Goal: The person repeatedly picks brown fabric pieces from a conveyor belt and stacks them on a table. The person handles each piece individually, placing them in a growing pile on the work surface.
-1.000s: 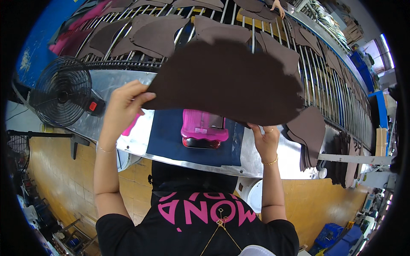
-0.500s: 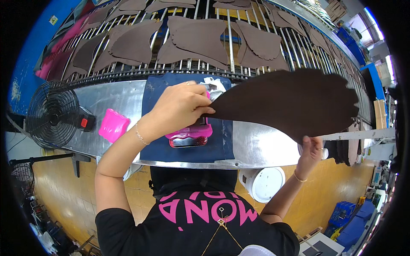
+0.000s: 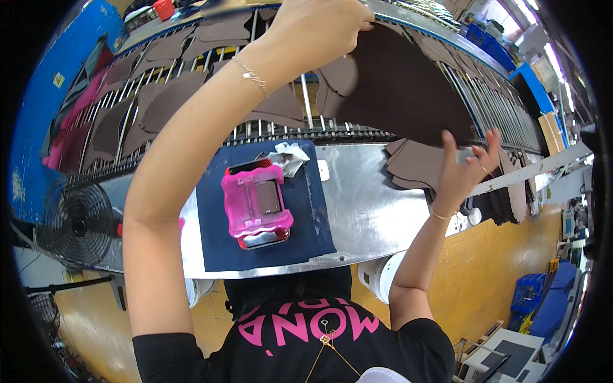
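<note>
A dark brown flat cut piece, like leather or fabric (image 3: 408, 83), hangs from my left hand (image 3: 325, 32), which pinches its upper corner over the metal-rod rack. Below the piece's lower right edge, my right hand (image 3: 465, 169) is raised with fingers spread, holding nothing; the thumb tip is close to the edge. A stack of similar brown pieces (image 3: 412, 165) lies on the metal table beside my right hand. Left of it, a pink tray-like tool with a roller (image 3: 257, 201) rests on a dark blue mat (image 3: 220, 249), next to crumpled white paper (image 3: 292, 159).
Behind the table, the rod rack (image 3: 306, 105) carries several brown pieces. A black fan (image 3: 78, 226) stands at the left end. Dark pieces hang beside a pale bar (image 3: 543, 169) at the right. A white bucket (image 3: 381, 277) is under the table's front edge.
My left hand has risen and moved away over the rack, carrying the brown piece with it. My right hand has let go of the edge and opened. The view has shifted.
</note>
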